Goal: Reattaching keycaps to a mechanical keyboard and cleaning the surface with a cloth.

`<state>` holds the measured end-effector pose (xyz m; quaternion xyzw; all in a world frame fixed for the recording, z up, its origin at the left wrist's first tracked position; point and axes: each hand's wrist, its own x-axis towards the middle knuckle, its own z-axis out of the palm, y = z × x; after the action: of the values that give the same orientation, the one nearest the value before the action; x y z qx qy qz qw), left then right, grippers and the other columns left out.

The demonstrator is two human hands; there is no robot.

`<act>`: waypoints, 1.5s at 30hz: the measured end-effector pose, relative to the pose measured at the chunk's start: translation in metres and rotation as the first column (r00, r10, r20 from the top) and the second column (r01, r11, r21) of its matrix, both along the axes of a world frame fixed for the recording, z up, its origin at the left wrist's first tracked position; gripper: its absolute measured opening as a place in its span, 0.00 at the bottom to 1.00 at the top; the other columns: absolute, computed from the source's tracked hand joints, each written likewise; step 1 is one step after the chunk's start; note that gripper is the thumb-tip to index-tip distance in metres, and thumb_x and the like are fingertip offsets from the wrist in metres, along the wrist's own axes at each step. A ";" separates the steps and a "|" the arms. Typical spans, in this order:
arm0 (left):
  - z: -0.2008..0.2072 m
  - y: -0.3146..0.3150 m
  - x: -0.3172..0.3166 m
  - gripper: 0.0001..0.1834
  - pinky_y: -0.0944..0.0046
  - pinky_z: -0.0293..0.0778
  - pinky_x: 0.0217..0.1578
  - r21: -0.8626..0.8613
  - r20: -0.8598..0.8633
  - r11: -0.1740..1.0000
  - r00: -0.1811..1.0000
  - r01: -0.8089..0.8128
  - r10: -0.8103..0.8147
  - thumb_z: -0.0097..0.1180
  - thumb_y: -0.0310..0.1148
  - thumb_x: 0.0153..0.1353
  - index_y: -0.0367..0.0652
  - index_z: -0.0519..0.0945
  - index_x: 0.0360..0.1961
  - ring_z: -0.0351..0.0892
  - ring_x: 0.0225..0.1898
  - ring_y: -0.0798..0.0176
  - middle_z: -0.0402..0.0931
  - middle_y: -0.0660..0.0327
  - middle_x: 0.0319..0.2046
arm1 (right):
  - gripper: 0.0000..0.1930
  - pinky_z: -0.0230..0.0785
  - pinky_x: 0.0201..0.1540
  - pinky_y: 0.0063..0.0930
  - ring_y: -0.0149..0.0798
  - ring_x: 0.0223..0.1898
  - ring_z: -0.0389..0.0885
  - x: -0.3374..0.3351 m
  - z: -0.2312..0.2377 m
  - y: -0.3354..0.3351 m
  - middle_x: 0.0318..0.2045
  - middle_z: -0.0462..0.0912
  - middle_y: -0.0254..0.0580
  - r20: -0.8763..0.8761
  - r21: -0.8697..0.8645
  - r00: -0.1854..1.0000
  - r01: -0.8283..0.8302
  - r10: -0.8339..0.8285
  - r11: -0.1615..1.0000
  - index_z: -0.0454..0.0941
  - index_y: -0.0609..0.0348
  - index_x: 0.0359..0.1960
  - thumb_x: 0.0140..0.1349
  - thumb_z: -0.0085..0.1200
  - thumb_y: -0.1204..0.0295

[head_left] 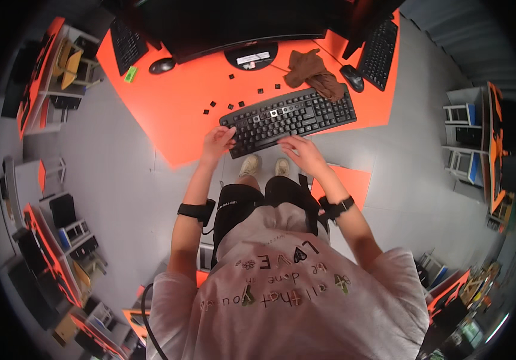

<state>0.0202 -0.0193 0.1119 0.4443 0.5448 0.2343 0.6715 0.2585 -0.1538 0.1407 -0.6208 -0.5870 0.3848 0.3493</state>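
A black keyboard (297, 120) lies slantwise on the orange desk, its front left part reaching past the desk's near edge. Lighter patches show among its upper keys. My left hand (217, 144) is at its left end, with thumb and fingers closed on that edge. At the front edge my right hand (303, 153) reaches in, fingers stretched out and touching or very near the lower keys. Several loose black keycaps (230, 107) are scattered behind the keyboard. A crumpled brown cloth (315, 71) partly covers its far right corner.
Behind stands a black monitor (234, 27) on a round base (252, 56). Mice (162, 65) (351, 78) and further keyboards (127, 45) (378, 55) lie to both sides. A small green item (130, 74) is at the left. An orange stool seat (345, 185) stands near my right arm.
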 end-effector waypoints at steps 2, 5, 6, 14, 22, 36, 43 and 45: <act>-0.006 -0.028 0.004 0.08 0.71 0.75 0.32 -0.102 0.140 0.991 0.985 -0.083 0.097 0.56 0.35 0.61 0.41 0.76 0.35 0.79 0.32 0.68 0.75 0.65 0.29 | 0.12 0.72 0.38 0.29 0.41 0.36 0.79 -0.022 0.002 0.021 0.35 0.76 0.43 -0.106 0.012 0.989 -0.101 0.102 0.995 0.75 0.60 0.42 0.55 0.55 0.76; -0.019 -0.053 0.014 0.08 0.67 0.77 0.37 -0.160 0.265 0.974 0.943 -0.162 0.201 0.52 0.34 0.63 0.39 0.76 0.37 0.79 0.35 0.66 0.76 0.63 0.31 | 0.13 0.71 0.36 0.27 0.37 0.31 0.77 -0.052 0.000 0.042 0.33 0.74 0.41 -0.099 0.020 0.981 -0.165 0.166 0.986 0.75 0.60 0.43 0.54 0.57 0.75; -0.018 -0.060 0.018 0.09 0.64 0.78 0.39 -0.204 0.318 0.961 0.916 -0.186 0.245 0.50 0.33 0.64 0.38 0.76 0.38 0.80 0.36 0.65 0.77 0.62 0.32 | 0.14 0.71 0.35 0.27 0.35 0.29 0.76 -0.058 -0.003 0.043 0.33 0.74 0.40 -0.160 0.027 0.978 -0.129 0.132 0.991 0.75 0.60 0.43 0.53 0.58 0.76; -0.019 -0.059 0.025 0.12 0.66 0.78 0.38 -0.301 0.086 0.914 0.946 -0.273 0.312 0.54 0.36 0.62 0.36 0.77 0.37 0.80 0.34 0.65 0.78 0.59 0.31 | 0.15 0.73 0.34 0.23 0.34 0.29 0.80 -0.064 -0.021 0.057 0.32 0.79 0.42 -0.168 -0.010 0.986 -0.004 0.003 1.000 0.78 0.61 0.40 0.48 0.60 0.79; -0.049 -0.039 0.016 0.15 0.72 0.75 0.39 -0.173 0.246 0.969 0.945 -0.176 0.215 0.54 0.36 0.62 0.35 0.77 0.43 0.80 0.37 0.67 0.79 0.60 0.34 | 0.11 0.74 0.35 0.22 0.32 0.30 0.81 -0.061 -0.030 0.077 0.31 0.80 0.41 -0.098 -0.023 0.995 -0.028 0.026 0.999 0.80 0.63 0.36 0.49 0.61 0.77; -0.097 -0.032 -0.010 0.06 0.68 0.75 0.29 0.270 -0.024 0.945 0.980 -0.185 0.199 0.53 0.21 0.57 0.34 0.72 0.36 0.79 0.28 0.66 0.76 0.59 0.29 | 0.09 0.70 0.33 0.31 0.40 0.29 0.76 -0.055 -0.082 0.110 0.26 0.76 0.38 0.150 0.113 0.988 0.021 -0.038 0.993 0.81 0.55 0.33 0.49 0.61 0.69; -0.079 -0.034 -0.007 0.08 0.69 0.74 0.29 0.257 -0.157 0.965 0.983 -0.055 0.098 0.54 0.21 0.57 0.35 0.71 0.38 0.77 0.27 0.66 0.75 0.59 0.29 | 0.09 0.71 0.32 0.32 0.41 0.30 0.76 -0.049 -0.084 0.114 0.27 0.75 0.36 0.218 0.153 0.976 -0.023 -0.011 0.988 0.80 0.54 0.32 0.50 0.60 0.68; -0.074 -0.034 -0.002 0.08 0.69 0.74 0.29 0.270 -0.117 0.961 0.988 -0.066 0.101 0.54 0.22 0.57 0.35 0.71 0.38 0.77 0.28 0.67 0.75 0.59 0.29 | 0.08 0.71 0.33 0.33 0.40 0.31 0.76 -0.049 -0.081 0.112 0.27 0.75 0.35 0.235 0.199 0.972 -0.035 -0.013 0.979 0.81 0.54 0.32 0.50 0.60 0.68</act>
<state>0.0180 -0.0533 0.0376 0.5211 0.5694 0.3039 0.5584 0.2093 -0.0414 0.0597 -0.6200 -0.6636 0.2490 0.3365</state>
